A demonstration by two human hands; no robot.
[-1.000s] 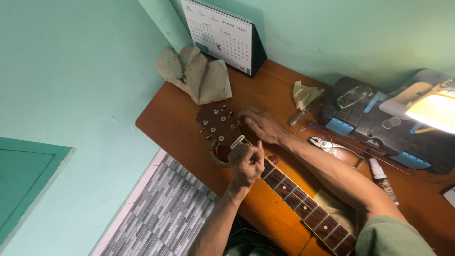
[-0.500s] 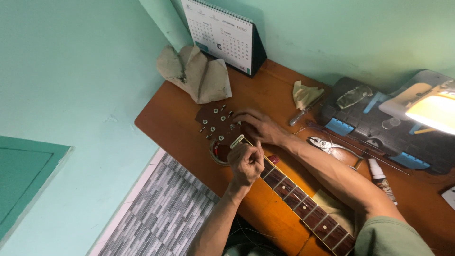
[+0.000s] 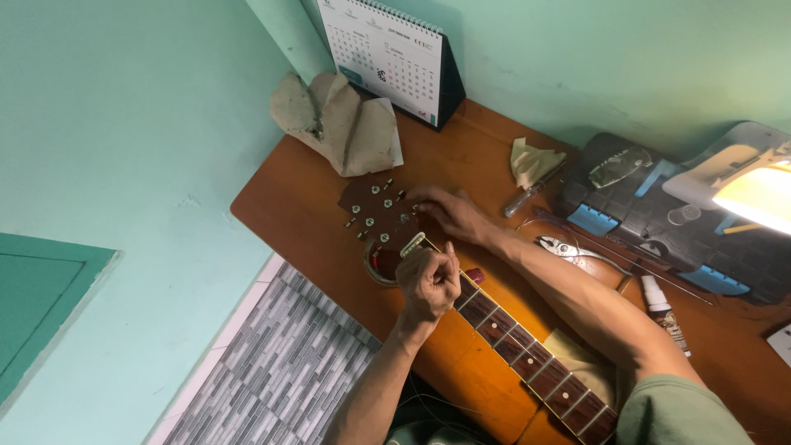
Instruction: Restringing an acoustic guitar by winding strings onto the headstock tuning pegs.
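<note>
Left hand (image 3: 428, 280) closed in a fist at the guitar (image 3: 494, 325) nut; right hand (image 3: 451, 213) open, fingers resting on the headstock (image 3: 375, 210) on the table (image 3: 305, 206).

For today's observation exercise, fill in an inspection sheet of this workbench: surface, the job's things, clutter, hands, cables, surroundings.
Surface: wooden desk, orange-brown, set in a corner.
Job's things: guitar headstock lying flat with tuning pegs up; fretted neck running toward the person.
Clutter: crumpled cloth, desk calendar, pliers, small bottle, folded rag, dark tool mat.
Hands: left hand closed in a fist at the top of the neck; right hand resting flat by the headstock's pegs.
Cables: thin wire-like strands across the desk by the mat; otherwise nothing seen.
Surroundings: green walls, grey patterned floor, lit lamp at right.
</note>
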